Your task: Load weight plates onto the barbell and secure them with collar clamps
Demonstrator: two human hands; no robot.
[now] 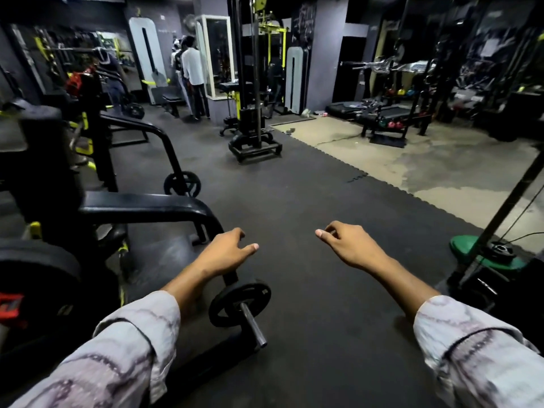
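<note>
Plate point(240, 301): black, round, small, with cut-out grips, sitting on a steel sleeve point(253, 324) low at centre-left, just off the floor mat point(309, 201).
Sleeve: bare metal end pokes out toward the camera, nothing clipped on it.
Count: one plate on that sleeve; a second black plate point(182, 184) further back on the frame; one green plate point(482, 254) flat at right.
Left hand point(226, 251): empty, fingers loosely curled, hovering above the plate.
Right hand point(344, 242): empty too, loosely curled, well apart from it.
</note>
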